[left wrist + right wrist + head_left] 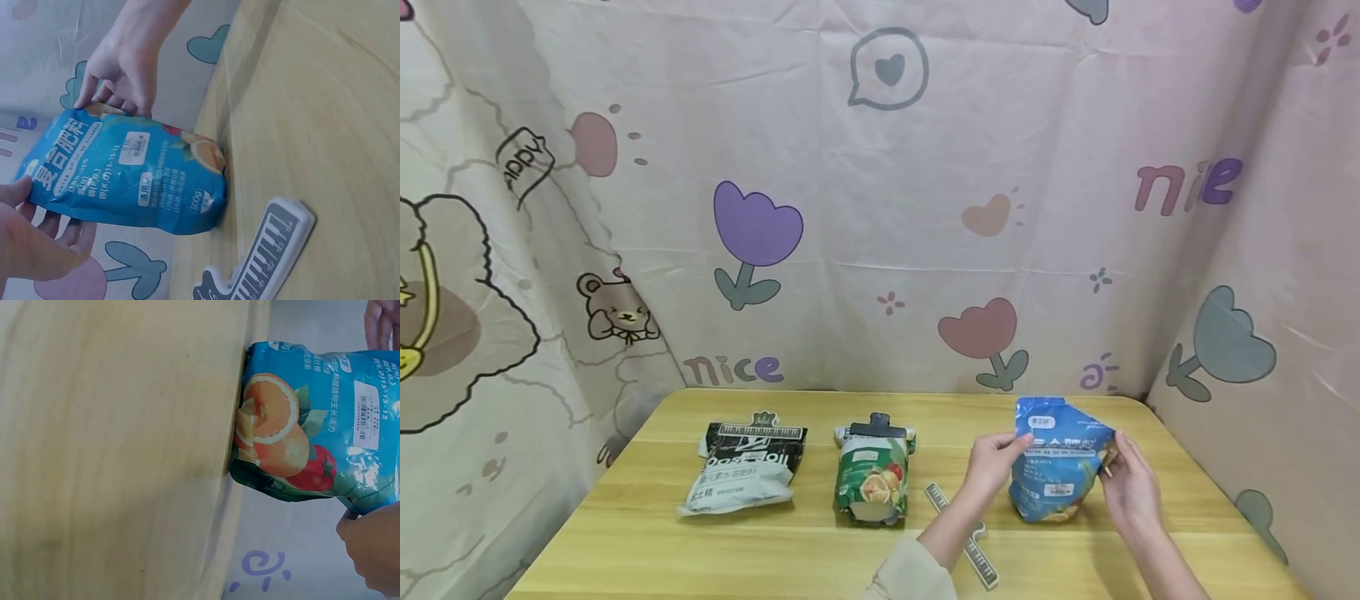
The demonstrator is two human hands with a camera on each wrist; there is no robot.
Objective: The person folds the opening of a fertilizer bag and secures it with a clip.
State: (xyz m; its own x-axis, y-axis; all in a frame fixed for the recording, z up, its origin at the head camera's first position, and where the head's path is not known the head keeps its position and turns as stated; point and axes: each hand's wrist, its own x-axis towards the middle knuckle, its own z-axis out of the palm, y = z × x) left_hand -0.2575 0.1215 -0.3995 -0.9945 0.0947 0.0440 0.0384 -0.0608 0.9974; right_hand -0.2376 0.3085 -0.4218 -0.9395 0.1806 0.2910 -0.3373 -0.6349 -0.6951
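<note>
A blue fertilizer bag [1052, 471], printed with fruit, stands on the table at the right. My left hand [990, 467] pinches its upper left edge between thumb and fingers, the other fingers behind it. On the opposite side my right hand [1131, 487] grips the upper right edge; the bag's top slants down toward that hand. Orange slices and a tomato show low on the bag [294, 431] in the right wrist view. A bag clip with a piano-key pattern [265, 256] lies on the table near my left forearm, which partly covers it in the head view.
On the wooden table [760, 558], a black-and-white bag [741, 479] at the left has a piano-key clip [760, 429] across its top. Beside it stands a green bag [871, 479] with a black clip [877, 427]. A printed cloth [850, 208] hangs behind the table and at its sides.
</note>
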